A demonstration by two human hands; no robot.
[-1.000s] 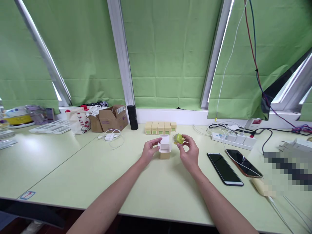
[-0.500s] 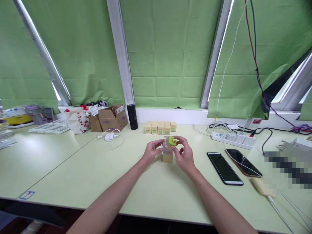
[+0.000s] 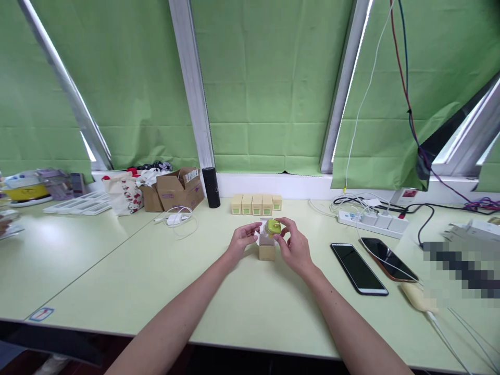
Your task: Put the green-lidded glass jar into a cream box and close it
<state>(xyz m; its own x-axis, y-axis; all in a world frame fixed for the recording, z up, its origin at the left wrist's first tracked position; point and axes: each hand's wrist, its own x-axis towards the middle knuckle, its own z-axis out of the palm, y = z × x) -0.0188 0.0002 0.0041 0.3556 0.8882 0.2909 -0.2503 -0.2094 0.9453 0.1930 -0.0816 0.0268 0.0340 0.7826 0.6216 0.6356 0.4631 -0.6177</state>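
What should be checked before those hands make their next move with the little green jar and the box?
1. Right hand grips the green-lidded jar: ok.
2. Left hand steadies the small open box: ok.
3. Jar lined up over the box mouth: ok.
4. Box upright on the table: ok.
5. Box inside free: cannot tell, jar hides it.
6. Black phone clear of both hands: ok.

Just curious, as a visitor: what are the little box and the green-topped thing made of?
The little box looks like matt tan cardboard: folded white flaps. The green-topped thing in the right hand seems glossy plastic, perhaps glass: it glints.
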